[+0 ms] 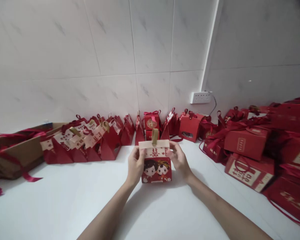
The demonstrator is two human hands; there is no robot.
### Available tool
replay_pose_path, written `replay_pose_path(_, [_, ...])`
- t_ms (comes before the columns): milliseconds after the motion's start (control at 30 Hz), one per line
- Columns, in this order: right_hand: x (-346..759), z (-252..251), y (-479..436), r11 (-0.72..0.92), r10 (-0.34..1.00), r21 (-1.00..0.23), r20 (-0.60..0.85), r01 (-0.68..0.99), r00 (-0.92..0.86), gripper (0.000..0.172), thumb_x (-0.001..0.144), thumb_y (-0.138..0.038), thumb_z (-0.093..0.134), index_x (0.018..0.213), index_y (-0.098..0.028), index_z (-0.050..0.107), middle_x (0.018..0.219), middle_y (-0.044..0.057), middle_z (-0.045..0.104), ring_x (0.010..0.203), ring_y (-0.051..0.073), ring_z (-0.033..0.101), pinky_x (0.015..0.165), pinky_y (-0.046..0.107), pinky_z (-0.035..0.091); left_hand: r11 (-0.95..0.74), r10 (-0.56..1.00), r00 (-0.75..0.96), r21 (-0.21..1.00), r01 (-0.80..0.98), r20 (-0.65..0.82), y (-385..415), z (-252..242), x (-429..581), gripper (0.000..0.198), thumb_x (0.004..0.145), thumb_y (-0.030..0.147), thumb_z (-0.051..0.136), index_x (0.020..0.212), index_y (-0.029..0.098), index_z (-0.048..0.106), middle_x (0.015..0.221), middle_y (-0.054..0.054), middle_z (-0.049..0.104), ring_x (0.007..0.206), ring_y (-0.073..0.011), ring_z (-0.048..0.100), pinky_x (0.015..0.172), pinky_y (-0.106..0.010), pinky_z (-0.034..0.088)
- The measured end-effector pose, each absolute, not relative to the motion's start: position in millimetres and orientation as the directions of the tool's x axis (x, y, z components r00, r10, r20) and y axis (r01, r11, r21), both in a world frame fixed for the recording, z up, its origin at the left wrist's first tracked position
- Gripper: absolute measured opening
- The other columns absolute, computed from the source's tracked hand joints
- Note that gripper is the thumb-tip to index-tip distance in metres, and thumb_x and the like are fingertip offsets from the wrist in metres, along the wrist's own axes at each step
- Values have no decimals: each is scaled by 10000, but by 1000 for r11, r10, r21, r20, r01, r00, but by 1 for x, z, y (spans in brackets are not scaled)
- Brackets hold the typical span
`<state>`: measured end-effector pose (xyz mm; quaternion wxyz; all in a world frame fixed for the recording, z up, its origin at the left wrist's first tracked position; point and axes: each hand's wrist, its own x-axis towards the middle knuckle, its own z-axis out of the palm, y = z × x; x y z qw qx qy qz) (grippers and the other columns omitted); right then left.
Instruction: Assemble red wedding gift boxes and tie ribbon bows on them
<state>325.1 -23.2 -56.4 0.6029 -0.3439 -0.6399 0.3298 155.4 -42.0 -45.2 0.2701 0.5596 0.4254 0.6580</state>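
Note:
Between my hands, a red gift box [156, 170] stands upright on the white table. Its front carries two cartoon figures, and its top is a cream flap with red characters and a gold ribbon loop [155, 136]. My left hand [136, 164] grips the box's left upper edge, thumb on the front of the flap and fingers behind. On the opposite side, my right hand [179, 159] pinches the right end of the flap in the same way. The back of the box is hidden from me.
Red gift boxes [110, 146] with cream tops stand in a row at the left. A cardboard box [17, 156] holding red ribbons lies beyond them. Many red boxes [246, 143] are piled at the right. A power strip [200, 97] is on the tiled wall.

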Motion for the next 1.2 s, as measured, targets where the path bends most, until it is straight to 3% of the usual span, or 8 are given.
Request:
replay_pose_path(100, [328,-48,-28,517,855,-856,516,20,-41,275,768,-446,606,894,-206,557,824,35,657,737,190,632,639,289,493,-491,871,59,867,78,488,-47,-51,166,308,779,435,595,898,152,603,820,-41,640,741,-176,583,682,-274,463])
replay_pose_path(167, [328,-44,-31,523,852,-852,522,25,-35,224,765,-420,620,785,-203,566,754,17,653,685,178,623,617,278,479,-514,856,108,856,58,506,-48,-46,169,354,745,430,639,962,153,599,859,-52,655,765,-188,607,683,-286,479])
replay_pose_path(267, [328,-41,-34,555,830,-831,551,35,-81,189,774,-384,624,737,-201,593,727,5,652,687,169,618,644,276,471,-531,847,58,835,146,528,-48,-32,171,349,707,416,687,945,167,631,874,-55,683,784,-194,634,686,-290,496])
replay_pose_path(367, [327,-39,-39,595,798,-803,583,41,-150,140,792,-332,608,749,-200,619,740,4,656,724,162,618,682,274,472,-552,826,41,791,263,562,-53,-23,174,214,718,368,698,813,178,680,806,-35,697,746,-173,634,691,-276,493])
replay_pose_path(500, [324,-37,-48,591,783,-807,573,1,-242,62,753,-242,596,781,-188,598,670,-14,606,573,114,553,525,229,439,-618,766,8,734,282,643,-64,-25,174,141,802,283,627,714,188,684,717,-2,665,671,-119,594,659,-234,465])
replay_pose_path(667, [323,-35,-54,603,771,-798,583,-1,-258,44,730,-197,589,766,-177,607,671,-18,583,540,83,509,482,202,404,-644,723,-65,705,296,688,-72,-30,174,104,809,237,626,727,194,674,699,14,641,651,-99,566,637,-218,448])
replay_pose_path(900, [323,-34,-55,533,815,-845,527,-44,-240,27,724,-199,570,718,-177,585,600,-36,558,489,77,489,453,201,390,-701,658,-15,620,353,753,-70,-31,176,102,823,216,606,747,199,673,675,16,628,618,-94,552,608,-217,445])
replay_pose_path(1200, [321,-30,-54,484,854,-875,477,-18,-210,75,706,-244,620,696,-177,588,604,-31,571,531,95,507,522,231,415,-644,713,-48,681,349,700,-68,-34,176,104,826,265,599,766,205,659,718,20,644,653,-94,570,630,-210,452])
